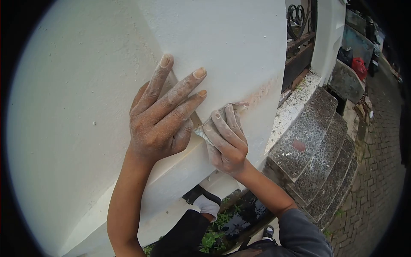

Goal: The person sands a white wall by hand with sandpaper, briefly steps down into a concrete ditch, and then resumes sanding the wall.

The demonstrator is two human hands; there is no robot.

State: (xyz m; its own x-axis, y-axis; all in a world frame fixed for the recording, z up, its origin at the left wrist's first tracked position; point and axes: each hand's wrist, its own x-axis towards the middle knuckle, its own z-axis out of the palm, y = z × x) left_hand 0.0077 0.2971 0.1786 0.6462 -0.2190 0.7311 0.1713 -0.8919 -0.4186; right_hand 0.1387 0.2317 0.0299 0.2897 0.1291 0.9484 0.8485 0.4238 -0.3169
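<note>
My left hand rests against the white wall, several fingers stretched out and apart. It holds nothing. Pale dust coats the fingers of both hands. Lower and to the right, my right hand is closed over a dusty, crumpled piece of sandpaper and presses it to the wall near a corner edge. Most of the sandpaper is hidden under the fingers. A brownish worn patch marks the wall just beyond my right hand.
A ledge runs below my hands. My foot in a white sock is beneath it, beside green plants and a dark wet channel. Stone steps and a metal gate stand right, then a paved lane and a red bag.
</note>
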